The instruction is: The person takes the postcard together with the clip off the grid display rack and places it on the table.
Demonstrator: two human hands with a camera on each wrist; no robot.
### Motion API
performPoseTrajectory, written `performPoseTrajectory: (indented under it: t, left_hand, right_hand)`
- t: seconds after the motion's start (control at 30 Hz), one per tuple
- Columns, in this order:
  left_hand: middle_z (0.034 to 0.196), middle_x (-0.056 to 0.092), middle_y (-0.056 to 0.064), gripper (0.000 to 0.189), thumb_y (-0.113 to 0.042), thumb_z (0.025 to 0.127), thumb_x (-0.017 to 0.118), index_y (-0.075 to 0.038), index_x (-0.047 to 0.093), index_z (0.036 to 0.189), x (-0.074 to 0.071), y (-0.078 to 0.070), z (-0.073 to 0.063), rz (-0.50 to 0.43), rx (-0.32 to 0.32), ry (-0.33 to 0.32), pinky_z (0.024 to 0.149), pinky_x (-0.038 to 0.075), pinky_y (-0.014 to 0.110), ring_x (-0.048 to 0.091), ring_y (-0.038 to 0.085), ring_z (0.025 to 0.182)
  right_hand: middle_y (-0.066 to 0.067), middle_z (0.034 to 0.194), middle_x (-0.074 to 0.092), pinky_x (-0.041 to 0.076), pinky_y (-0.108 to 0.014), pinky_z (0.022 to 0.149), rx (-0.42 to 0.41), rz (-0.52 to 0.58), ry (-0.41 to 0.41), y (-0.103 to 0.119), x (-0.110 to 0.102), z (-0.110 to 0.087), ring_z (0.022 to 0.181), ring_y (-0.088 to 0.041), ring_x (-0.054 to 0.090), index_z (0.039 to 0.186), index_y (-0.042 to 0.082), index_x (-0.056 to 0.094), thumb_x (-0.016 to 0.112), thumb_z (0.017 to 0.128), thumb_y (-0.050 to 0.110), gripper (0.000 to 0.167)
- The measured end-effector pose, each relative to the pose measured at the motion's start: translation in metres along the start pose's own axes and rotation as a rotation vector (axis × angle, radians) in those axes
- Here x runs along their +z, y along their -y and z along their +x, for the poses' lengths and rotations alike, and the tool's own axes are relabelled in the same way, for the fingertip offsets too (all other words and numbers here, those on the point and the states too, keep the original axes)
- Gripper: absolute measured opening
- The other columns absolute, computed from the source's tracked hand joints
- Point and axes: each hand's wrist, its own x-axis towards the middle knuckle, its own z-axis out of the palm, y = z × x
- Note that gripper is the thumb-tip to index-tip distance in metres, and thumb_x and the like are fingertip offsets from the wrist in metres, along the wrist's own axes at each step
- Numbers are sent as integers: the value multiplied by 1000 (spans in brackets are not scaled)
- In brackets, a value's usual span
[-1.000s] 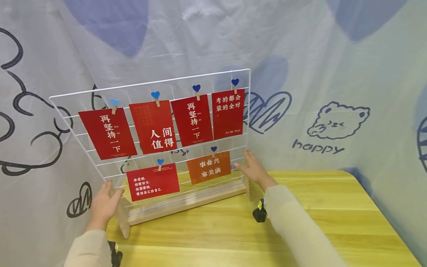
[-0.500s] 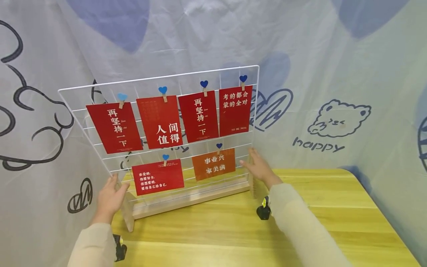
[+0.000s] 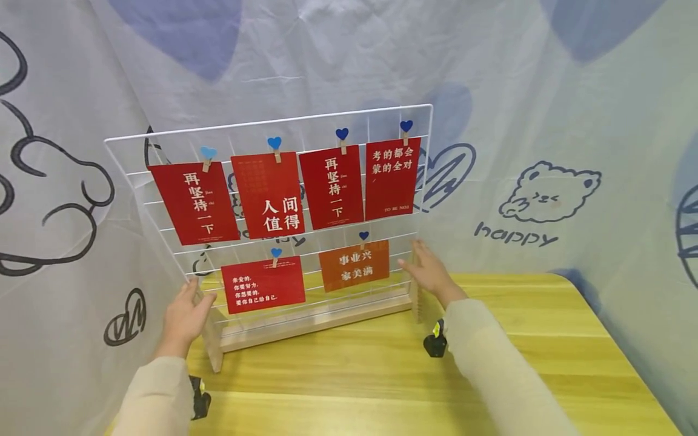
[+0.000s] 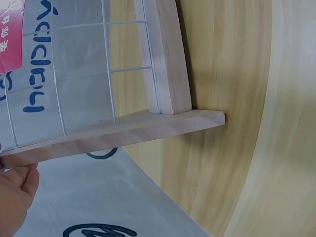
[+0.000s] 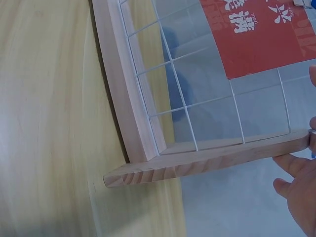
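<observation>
A white wire grid rack (image 3: 267, 126) stands upright in a wooden base (image 3: 316, 321) on the table. Several red cards (image 3: 194, 203) and an orange card (image 3: 354, 266) hang on it from small clothespins with blue hearts (image 3: 342, 134). My left hand (image 3: 185, 315) holds the top of the left wooden side piece (image 4: 118, 136), thumb apart from the fingers. At the opposite end my right hand (image 3: 433, 272) grips the right side piece (image 5: 212, 159) near its upper end, with fingertips around the wood. Part of each hand lies outside its wrist view.
The yellow wood-grain table (image 3: 327, 387) spreads in front of the rack and to its right, with a rounded back corner. A pale curtain (image 3: 305, 54) with cartoon drawings hangs close behind and along both sides.
Both hands and the rack have shifted together to the right and slightly toward the back of the table. The cards still hang in the same places on the grid.
</observation>
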Motion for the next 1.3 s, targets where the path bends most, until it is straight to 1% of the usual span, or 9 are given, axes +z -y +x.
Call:
performPoseTrajectory:
  t: [0.17, 0.37, 0.57, 0.77, 1.03, 1.2, 1.3]
  left_hand:
    - [134, 16, 30, 63, -35, 88, 39, 5, 19, 133, 1, 0, 0, 3, 16, -8, 96, 14, 54, 16, 45, 120]
    - [135, 14, 28, 65, -38, 89, 36, 3, 17, 135, 0, -1, 2, 9, 11, 12, 95, 13, 56, 14, 44, 121]
    - [134, 15, 29, 64, -37, 89, 37, 5, 18, 133, -1, 0, 2, 32, 28, 4, 96, 14, 53, 15, 44, 121]
    - [135, 13, 30, 65, -38, 89, 36, 5, 16, 134, -3, 2, 1, 40, 16, 19, 96, 13, 54, 13, 43, 122]
    - [136, 12, 27, 64, -38, 89, 36, 2, 17, 135, -4, 5, 0, -10, 13, 19, 96, 13, 55, 12, 43, 122]
    - [137, 12, 25, 63, -37, 88, 39, 1, 18, 135, -3, 5, 2, -47, 7, -1, 96, 13, 54, 13, 42, 123]
    - [138, 12, 24, 63, -36, 88, 40, 1, 18, 135, -2, 5, 2, -70, 0, -3, 97, 13, 54, 12, 42, 123]
  right_hand:
    - [-20, 140, 9, 8, -45, 101, -3, -9, -7, -3, 1, 1, 127, -34, 8, 135, -4, 15, 42, 89, 36, 66]
    - [-19, 140, 10, 9, -46, 101, -10, 2, -17, -8, 0, 1, 127, -34, 9, 135, -2, 18, 43, 89, 35, 64]
    - [-20, 140, 10, 9, -48, 100, -10, 14, -12, -7, -1, -1, 126, -35, 9, 135, -1, 19, 42, 89, 34, 62]
    - [-18, 140, 10, 10, -50, 99, 7, 31, 1, -5, -1, -1, 126, -36, 10, 136, 3, 18, 42, 90, 33, 60]
    - [-17, 141, 10, 10, -50, 99, 9, 15, 30, -2, -3, -1, 126, -35, 9, 137, 4, 18, 41, 90, 34, 60]
    - [-18, 140, 12, 10, -49, 99, -12, -7, 16, -3, -5, -1, 126, -35, 11, 136, 2, 20, 41, 90, 33, 59]
    - [-19, 140, 13, 10, -49, 99, -19, -13, 7, -3, -5, 0, 126, -36, 12, 135, 0, 22, 41, 90, 33, 58]
